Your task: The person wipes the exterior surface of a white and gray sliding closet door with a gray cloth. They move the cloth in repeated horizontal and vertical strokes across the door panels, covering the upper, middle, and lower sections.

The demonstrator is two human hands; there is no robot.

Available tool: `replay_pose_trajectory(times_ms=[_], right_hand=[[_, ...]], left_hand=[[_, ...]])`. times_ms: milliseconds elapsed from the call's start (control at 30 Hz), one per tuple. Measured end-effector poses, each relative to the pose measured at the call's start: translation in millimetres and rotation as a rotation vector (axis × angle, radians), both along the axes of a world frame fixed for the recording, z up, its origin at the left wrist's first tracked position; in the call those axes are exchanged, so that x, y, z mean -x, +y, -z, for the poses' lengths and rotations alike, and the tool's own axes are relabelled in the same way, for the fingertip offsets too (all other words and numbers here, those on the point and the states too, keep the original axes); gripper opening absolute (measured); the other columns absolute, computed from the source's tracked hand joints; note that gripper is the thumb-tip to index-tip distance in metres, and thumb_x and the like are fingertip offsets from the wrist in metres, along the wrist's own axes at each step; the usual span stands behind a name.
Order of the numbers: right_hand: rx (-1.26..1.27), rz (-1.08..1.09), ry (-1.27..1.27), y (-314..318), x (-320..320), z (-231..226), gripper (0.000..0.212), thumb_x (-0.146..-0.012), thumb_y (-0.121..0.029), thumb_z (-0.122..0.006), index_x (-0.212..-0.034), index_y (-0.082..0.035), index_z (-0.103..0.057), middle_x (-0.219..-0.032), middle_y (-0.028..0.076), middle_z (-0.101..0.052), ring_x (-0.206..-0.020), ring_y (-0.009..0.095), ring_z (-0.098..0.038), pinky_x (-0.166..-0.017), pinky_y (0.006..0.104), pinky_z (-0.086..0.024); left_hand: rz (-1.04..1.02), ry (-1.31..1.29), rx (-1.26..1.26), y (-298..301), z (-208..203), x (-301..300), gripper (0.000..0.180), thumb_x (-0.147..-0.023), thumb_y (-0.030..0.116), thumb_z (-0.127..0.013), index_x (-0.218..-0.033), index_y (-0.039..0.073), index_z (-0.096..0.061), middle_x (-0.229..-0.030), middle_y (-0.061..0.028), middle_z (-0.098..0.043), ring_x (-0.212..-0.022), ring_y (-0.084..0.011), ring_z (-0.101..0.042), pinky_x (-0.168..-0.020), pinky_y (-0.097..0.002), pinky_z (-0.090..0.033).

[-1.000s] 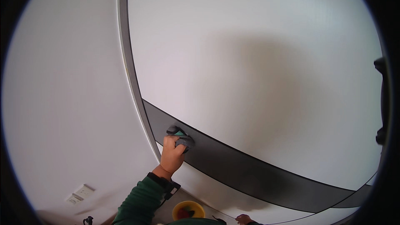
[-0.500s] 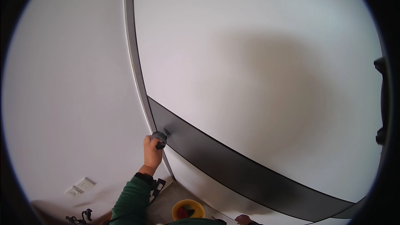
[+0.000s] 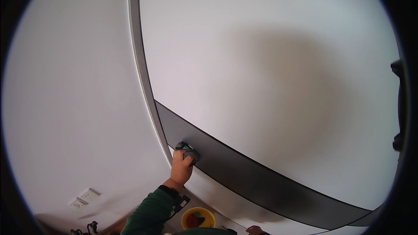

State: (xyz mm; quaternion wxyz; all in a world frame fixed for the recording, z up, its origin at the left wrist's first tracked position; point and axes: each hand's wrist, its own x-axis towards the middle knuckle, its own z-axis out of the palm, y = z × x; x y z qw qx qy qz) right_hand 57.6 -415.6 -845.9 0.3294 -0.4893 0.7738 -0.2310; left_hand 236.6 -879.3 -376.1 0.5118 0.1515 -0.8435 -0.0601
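My left hand (image 3: 182, 167), in a green sleeve with a black band at the wrist, is closed round a soft-looking dark grey cloth (image 3: 191, 156) with a bit of green showing. It presses this against the left part of a dark grey band (image 3: 244, 172), which crosses a large white panel (image 3: 209, 74). Low at the lower edge my right hand (image 3: 254, 229) shows only in part, near the foot of the panel. How its fingers lie is too small and cut off to make out.
A yellow bowl (image 3: 212, 219) with red and dark green things in it stands on the floor below my left arm. Beside it lies a black device (image 3: 180, 203). White sockets (image 3: 85, 198) sit on the left wall, where a grey frame strip (image 3: 146, 76) borders the panel.
My left hand has slid right and slightly down along the grey band, from beside the frame strip, with the cloth in it. My right hand has hardly moved.
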Motion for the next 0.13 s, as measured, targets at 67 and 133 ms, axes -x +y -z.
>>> replay_pose_trajectory(times_ms=[67,133], right_hand=[[0.004,-0.066,0.06,5.5,5.0,23.5,0.028,-0.073,-0.025,-0.067,-0.096,-0.01,-0.066,-0.089,0.014,-0.064,-0.087,0.029,-0.061,-0.077,0.0456,-0.05],[0.132,-0.093,0.07,5.7,11.1,59.3,0.036,-0.069,-0.031,-0.071,-0.099,-0.011,-0.066,-0.096,0.014,-0.065,-0.091,0.03,-0.062,-0.08,0.0472,-0.049]], left_hand=[[0.02,-0.186,-0.174,-13.7,52.1,-13.5,0.032,-0.062,-0.009,-0.067,-0.086,0.01,-0.065,-0.1,-0.0132,-0.055,-0.095,-0.036,-0.052,-0.082,-0.0421,-0.045],[0.049,-0.414,-0.385,-40.6,101.8,-30.8,0.034,-0.063,-0.008,-0.068,-0.091,0.012,-0.067,-0.107,-0.0139,-0.056,-0.104,-0.0393,-0.053,-0.091,-0.0449,-0.045]])
